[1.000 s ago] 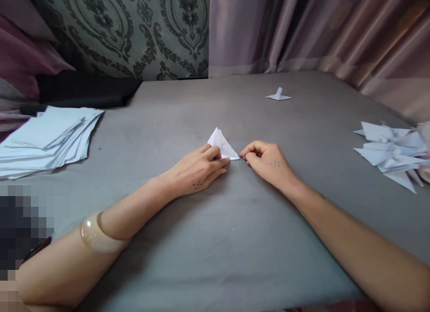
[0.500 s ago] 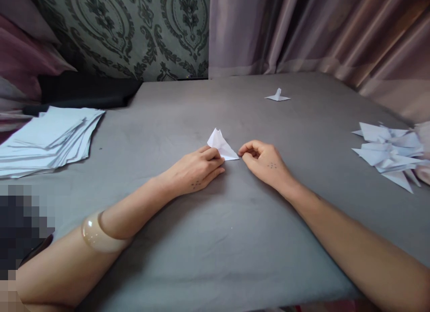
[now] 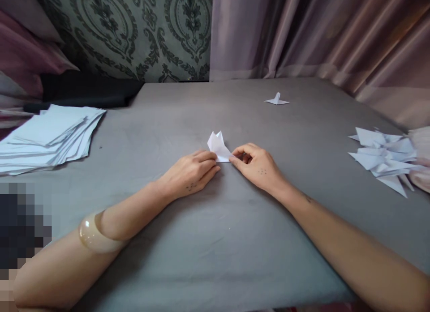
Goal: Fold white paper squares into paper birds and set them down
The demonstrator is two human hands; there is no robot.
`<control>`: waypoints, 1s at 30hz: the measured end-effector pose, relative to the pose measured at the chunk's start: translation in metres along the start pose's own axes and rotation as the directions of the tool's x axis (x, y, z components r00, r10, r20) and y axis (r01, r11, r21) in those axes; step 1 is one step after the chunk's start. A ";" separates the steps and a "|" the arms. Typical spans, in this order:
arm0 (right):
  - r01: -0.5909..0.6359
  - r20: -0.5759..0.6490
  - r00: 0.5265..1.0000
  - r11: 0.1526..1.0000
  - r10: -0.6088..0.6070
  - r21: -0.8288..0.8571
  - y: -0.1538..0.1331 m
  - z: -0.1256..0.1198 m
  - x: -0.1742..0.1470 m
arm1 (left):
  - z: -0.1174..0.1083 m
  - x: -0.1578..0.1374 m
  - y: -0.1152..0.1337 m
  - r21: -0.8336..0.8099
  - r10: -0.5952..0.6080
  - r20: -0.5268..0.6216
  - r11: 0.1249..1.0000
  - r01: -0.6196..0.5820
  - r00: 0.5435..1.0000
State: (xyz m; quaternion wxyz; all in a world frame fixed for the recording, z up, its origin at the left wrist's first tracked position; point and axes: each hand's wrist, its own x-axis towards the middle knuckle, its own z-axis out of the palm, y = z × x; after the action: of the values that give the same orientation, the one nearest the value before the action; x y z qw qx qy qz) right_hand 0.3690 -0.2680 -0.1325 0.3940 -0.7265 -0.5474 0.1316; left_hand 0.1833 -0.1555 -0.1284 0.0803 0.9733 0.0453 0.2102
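Near the middle of the frame, the folded white paper rests on the grey cloth, its two points upward; your left hand grips its lower left side with fingers drawn close together; your right hand pinches its right corner between thumb and fingers; at the left edge lies a stack of white sheets; at the right edge, a pile of folded shapes; toward the upper right stands a lone folded bird.
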 end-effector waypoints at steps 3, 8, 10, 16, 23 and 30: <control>0.118 -0.053 0.991 0.990 -0.122 -0.071 -0.001 0.000 -0.002 | -0.001 -0.001 0.000 0.104 -0.087 -0.250 0.988 0.116 0.964; 0.383 -0.041 0.892 0.802 -0.449 -0.458 -0.009 -0.004 -0.006 | -0.003 -0.002 0.000 0.337 -0.070 -0.397 0.916 0.216 0.915; 0.426 0.006 0.860 0.711 -0.511 -0.559 -0.012 -0.005 -0.006 | -0.004 -0.002 -0.001 0.439 0.019 -0.328 0.888 0.134 0.944; 0.443 0.086 0.856 0.640 -0.509 -0.628 -0.008 -0.005 -0.010 | -0.006 -0.001 -0.003 0.482 0.158 -0.113 0.872 -0.085 0.981; 0.318 0.129 0.947 0.802 -0.294 -0.506 -0.007 -0.007 -0.019 | -0.003 0.000 -0.002 0.378 0.097 -0.112 0.925 -0.048 0.989; 0.138 0.099 0.989 0.949 -0.114 -0.284 -0.005 -0.005 -0.013 | 0.002 0.004 0.003 0.265 -0.032 -0.134 0.962 0.067 0.990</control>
State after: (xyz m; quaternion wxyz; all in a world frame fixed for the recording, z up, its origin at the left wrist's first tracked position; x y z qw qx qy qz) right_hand 0.3640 -0.2819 -0.1290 0.2683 -0.7339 -0.6217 0.0538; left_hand 0.1877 -0.1578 -0.1280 -0.0504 0.9582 0.1027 0.2622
